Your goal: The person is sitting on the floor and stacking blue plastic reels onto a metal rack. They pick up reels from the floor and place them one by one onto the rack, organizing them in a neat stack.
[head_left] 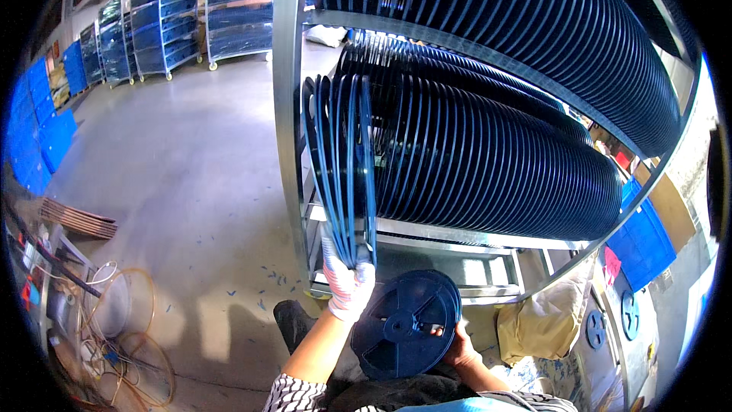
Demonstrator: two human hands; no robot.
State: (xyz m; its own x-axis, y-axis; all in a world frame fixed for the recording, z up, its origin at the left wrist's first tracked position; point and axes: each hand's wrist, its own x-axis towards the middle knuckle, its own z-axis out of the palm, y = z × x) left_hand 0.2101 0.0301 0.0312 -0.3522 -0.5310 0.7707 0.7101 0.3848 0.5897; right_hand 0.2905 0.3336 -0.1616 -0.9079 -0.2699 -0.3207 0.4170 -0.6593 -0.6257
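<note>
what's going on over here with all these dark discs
A person is at work beside a metal rack. Their gloved left grip holds several dark blue discs by the lower edges, near the left end of the rack's lower row. Their bare right grip holds a dark blue reel low in front of the body. Another long row of discs sits above.

discs (351, 160) directly above the left hand (350, 286); rack (288, 107) beyond it; reel (399, 326) between it and the right hand (460, 348); sack (540, 326) right of both.

Smooth plastic reel (405, 326) (faintly glossy)
</note>
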